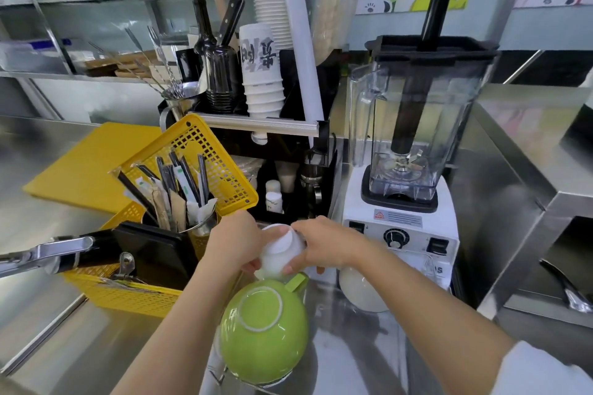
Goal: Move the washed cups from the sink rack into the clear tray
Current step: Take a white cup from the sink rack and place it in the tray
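Note:
A white cup (281,250) is upside down between both hands, near the middle of the view. My left hand (236,242) grips its left side and my right hand (324,245) grips its right side. Just below it a green cup (264,330) with a green handle sits upside down, base ring up, inside a clear tray (353,359) whose thin walls are hard to make out. Another white cup (361,290) rests upside down to the right, in front of the blender. The sink rack is not clearly visible.
A yellow basket (128,297) at the left holds a steel holder of chopsticks and a black pan (154,253) with a long handle. A blender (407,151) stands at the right. A black organiser with paper cups (261,80) stands behind. A yellow board (86,167) lies at the back left.

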